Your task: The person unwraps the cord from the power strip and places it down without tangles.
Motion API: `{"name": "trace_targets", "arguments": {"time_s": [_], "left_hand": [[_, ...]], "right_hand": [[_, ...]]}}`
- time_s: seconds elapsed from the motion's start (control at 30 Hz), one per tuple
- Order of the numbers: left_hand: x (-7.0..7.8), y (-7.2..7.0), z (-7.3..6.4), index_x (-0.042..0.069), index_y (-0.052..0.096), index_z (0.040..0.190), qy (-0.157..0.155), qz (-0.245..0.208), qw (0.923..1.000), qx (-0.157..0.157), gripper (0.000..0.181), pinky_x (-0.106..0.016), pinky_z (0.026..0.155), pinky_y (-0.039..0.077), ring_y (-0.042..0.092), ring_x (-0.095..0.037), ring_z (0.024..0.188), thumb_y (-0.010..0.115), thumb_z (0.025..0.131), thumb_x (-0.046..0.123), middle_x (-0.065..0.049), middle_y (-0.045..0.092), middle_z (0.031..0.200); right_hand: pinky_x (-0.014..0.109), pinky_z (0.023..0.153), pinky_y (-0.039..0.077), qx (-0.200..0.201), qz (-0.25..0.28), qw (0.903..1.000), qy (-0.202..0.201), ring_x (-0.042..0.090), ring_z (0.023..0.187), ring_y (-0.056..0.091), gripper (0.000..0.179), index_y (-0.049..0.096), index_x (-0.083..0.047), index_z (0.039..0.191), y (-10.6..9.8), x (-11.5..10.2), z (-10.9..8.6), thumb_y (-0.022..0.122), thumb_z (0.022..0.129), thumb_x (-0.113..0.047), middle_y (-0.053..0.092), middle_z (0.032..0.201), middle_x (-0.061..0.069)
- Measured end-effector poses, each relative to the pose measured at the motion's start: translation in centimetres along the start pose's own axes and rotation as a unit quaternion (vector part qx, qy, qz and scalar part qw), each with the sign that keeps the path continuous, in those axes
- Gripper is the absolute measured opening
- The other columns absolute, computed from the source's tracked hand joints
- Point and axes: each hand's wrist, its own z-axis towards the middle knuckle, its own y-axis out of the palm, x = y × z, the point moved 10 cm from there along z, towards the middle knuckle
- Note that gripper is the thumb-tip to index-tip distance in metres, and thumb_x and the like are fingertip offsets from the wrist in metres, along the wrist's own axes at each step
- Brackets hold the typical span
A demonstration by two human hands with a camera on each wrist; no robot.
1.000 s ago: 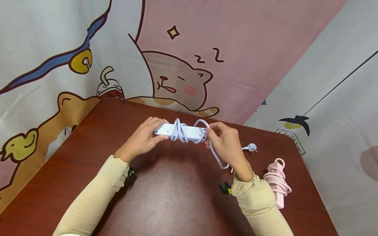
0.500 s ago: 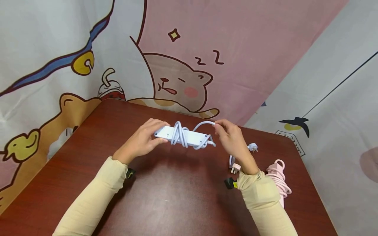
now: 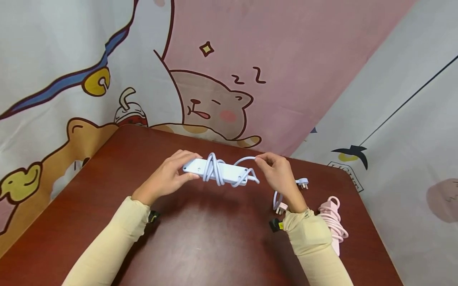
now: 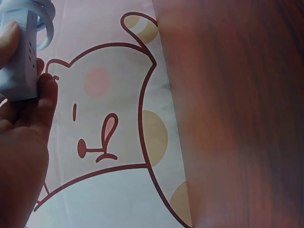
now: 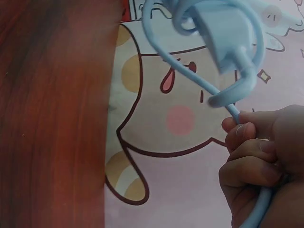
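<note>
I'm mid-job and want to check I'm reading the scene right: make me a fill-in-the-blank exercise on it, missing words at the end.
1. The left hand's grip holds the pale power strip by one ____.
2. The right hand's grip pinches the pale power strip's ____.
3. The other power strip, lying on the table, is coloured ____.
4. The number of plugs showing in the head view is ____.

Missing words: end; cable; pink; two.

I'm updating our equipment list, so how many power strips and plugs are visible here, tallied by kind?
Power strips: 2 (bluish-white strip, pink strip)
Plugs: 2 (bluish-white plug, pink plug)
Total: 4, counting plugs separately from strips
</note>
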Motion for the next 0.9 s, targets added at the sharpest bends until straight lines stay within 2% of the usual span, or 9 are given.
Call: {"name": "trace_targets", "arguments": {"time_s": [0.17, 0.27, 0.47, 0.7, 0.9], "left_hand": [[-0.3, -0.3, 0.0, 0.018, 0.065, 0.132, 0.001, -0.011, 0.9999, 0.011, 0.05, -0.027, 0.071, 0.048, 0.052, -0.011, 0.108, 0.082, 0.086, 0.024, 0.002, 0.066, 0.127], [-0.5, -0.7, 0.1, 0.016, 0.065, 0.132, 0.0, -0.012, 0.9997, 0.019, 0.051, -0.029, 0.075, 0.048, 0.053, -0.011, 0.108, 0.083, 0.085, 0.023, 0.003, 0.066, 0.126], [-0.8, -1.2, 0.1, 0.014, 0.064, 0.132, -0.006, -0.008, 0.9997, 0.023, 0.052, -0.036, 0.081, 0.048, 0.054, -0.013, 0.108, 0.084, 0.084, 0.018, 0.001, 0.067, 0.126], [-1.3, -1.2, 0.1, 0.018, 0.064, 0.132, -0.013, -0.006, 0.9996, 0.025, 0.05, -0.032, 0.083, 0.046, 0.054, -0.013, 0.108, 0.083, 0.085, 0.021, 0.002, 0.067, 0.126], [-1.5, -1.1, 0.3, 0.016, 0.064, 0.132, -0.021, -0.006, 0.9994, 0.025, 0.05, -0.033, 0.085, 0.046, 0.054, -0.013, 0.109, 0.083, 0.085, 0.022, 0.001, 0.067, 0.125]], "right_hand": [[0.028, 0.059, 0.041, 0.001, -0.005, 1.0, 0.004, 0.015, 0.063, 0.05, 0.021, 0.077, -0.009, 0.106, 0.2, 0.6, -0.2, 0.067, 0.1, -0.027, 0.071, 0.08, 0.008], [0.027, 0.058, 0.041, -0.002, -0.006, 0.9999, 0.01, 0.014, 0.061, 0.049, 0.02, 0.077, -0.011, 0.105, 0.2, 0.9, -0.3, 0.068, 0.099, -0.027, 0.071, 0.079, 0.007], [0.028, 0.062, 0.043, -0.015, 0.001, 0.9995, 0.028, 0.016, 0.067, 0.051, 0.019, 0.078, -0.013, 0.103, 0.5, 1.5, -0.9, 0.069, 0.098, -0.029, 0.072, 0.081, 0.006], [0.028, 0.066, 0.046, -0.035, -0.007, 0.999, 0.026, 0.014, 0.073, 0.057, 0.016, 0.078, -0.015, 0.101, 1.4, 2.1, -1.9, 0.069, 0.098, -0.028, 0.076, 0.086, 0.001], [0.029, 0.066, 0.047, -0.051, -0.012, 0.9984, 0.021, 0.016, 0.073, 0.058, 0.015, 0.077, -0.015, 0.102, 1.8, 2.1, -2.7, 0.069, 0.098, -0.027, 0.077, 0.091, 0.003]]}}
